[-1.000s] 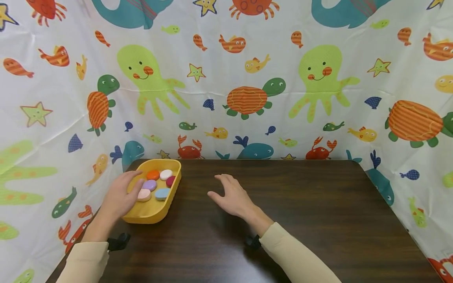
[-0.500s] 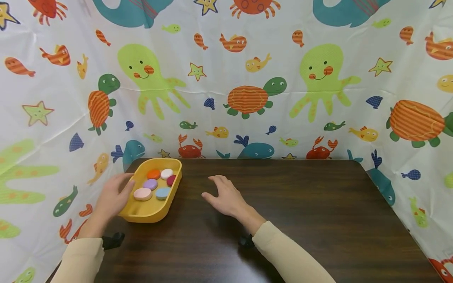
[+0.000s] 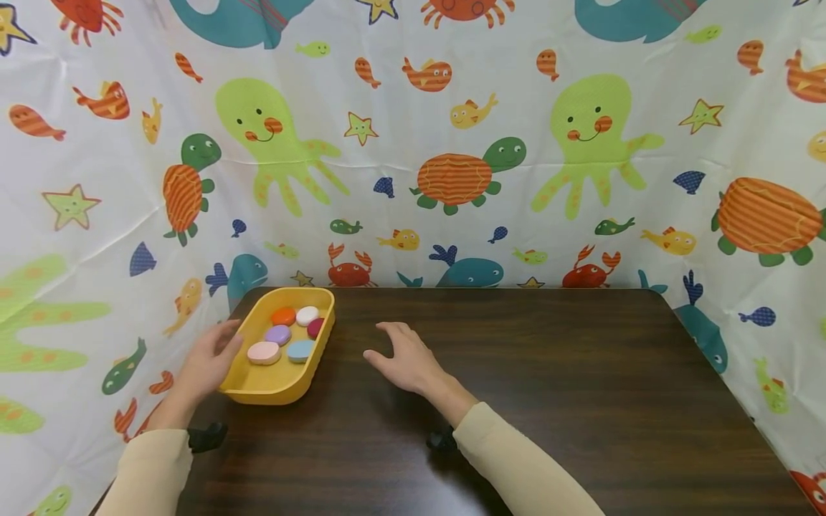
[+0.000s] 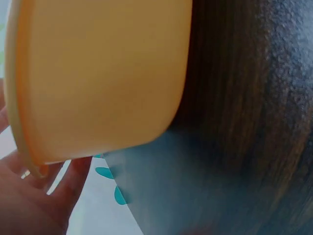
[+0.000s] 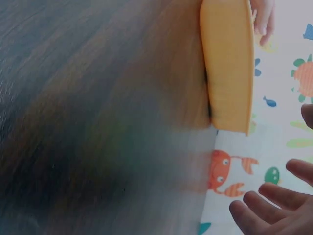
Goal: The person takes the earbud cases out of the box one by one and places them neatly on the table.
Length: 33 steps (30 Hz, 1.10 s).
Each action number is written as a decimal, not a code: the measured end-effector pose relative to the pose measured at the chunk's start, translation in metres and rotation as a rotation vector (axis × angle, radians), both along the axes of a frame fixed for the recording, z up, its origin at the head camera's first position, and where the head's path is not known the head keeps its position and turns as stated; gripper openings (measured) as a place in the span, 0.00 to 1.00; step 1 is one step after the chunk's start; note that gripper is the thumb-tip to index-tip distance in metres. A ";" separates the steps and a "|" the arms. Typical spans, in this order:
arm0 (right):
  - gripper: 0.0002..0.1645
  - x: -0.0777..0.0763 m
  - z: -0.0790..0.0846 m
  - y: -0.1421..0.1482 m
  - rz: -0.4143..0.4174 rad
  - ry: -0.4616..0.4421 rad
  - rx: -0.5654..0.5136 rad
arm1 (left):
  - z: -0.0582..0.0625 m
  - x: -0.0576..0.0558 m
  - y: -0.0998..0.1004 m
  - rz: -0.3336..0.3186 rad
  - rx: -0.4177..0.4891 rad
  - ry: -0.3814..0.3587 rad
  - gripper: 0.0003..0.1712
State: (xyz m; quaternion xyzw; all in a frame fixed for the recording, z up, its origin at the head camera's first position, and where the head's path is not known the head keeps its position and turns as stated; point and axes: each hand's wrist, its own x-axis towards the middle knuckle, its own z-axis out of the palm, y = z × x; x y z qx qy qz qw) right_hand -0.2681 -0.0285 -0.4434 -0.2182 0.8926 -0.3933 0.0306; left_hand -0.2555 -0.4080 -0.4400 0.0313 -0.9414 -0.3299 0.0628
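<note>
A yellow tray (image 3: 277,396) with rounded corners stands at the table's left. Inside lie several smooth rounded pieces: an orange piece (image 3: 283,316), a white piece (image 3: 307,315), a dark red piece (image 3: 315,328), a purple piece (image 3: 277,335), a pink piece (image 3: 264,352) and a light blue piece (image 3: 300,350). My left hand (image 3: 209,362) is at the tray's left rim, fingers loosely bent, thumb toward the inside; whether it touches the rim I cannot tell. Right of the tray, my right hand (image 3: 408,362) hovers above the table with relaxed, spread fingers, holding nothing.
The dark wooden table (image 3: 548,387) extends far to the right of both hands. A white curtain (image 3: 387,64) printed with sea animals hangs behind it and along both sides. Each wrist carries a small black camera.
My left hand has drawn back leftward from over the tray to its left rim, uncovering the pink piece. My right hand has drifted slightly left toward the tray. The pieces stay in place.
</note>
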 end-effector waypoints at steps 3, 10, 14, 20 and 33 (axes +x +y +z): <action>0.39 -0.001 -0.001 -0.004 0.005 -0.008 0.004 | 0.000 0.000 -0.001 0.003 0.035 -0.071 0.40; 0.39 -0.001 -0.002 -0.013 0.014 -0.030 0.015 | -0.001 -0.001 -0.005 0.014 0.067 -0.141 0.40; 0.39 -0.001 -0.004 -0.015 0.017 -0.037 0.015 | -0.002 -0.001 -0.008 0.012 0.085 -0.153 0.37; 0.39 -0.002 -0.005 -0.021 0.032 -0.059 0.013 | -0.004 -0.001 -0.014 -0.041 0.126 -0.153 0.31; 0.40 -0.002 -0.005 -0.033 0.041 -0.086 0.011 | -0.006 0.006 -0.019 -0.120 0.296 -0.264 0.35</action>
